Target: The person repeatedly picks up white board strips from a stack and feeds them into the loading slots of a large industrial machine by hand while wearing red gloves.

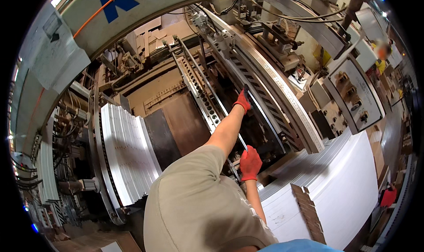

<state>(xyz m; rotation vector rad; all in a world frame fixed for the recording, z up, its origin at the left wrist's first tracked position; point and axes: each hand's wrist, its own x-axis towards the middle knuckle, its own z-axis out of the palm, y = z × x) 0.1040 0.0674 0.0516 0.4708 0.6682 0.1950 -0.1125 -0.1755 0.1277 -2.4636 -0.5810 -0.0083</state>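
Both our hands wear red gloves. Left hand, arm stretched far out, closes on the upper end of a thin metal rod in the machine; right hand grips its lower end. We judge: keep both grips firm, move the ends together, parallel to the perforated rail, clear of the white sheet stack.

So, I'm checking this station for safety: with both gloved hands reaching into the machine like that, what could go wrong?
1. The left hand reaches far along the thin metal rail, between perforated guide bars; if parts moved, it could be pinched.
2. The right hand grips the same rail lower down, and loose glove fabric could snag.
3. Leaning in beside the white sheet stack could knock its stepped edge askew.
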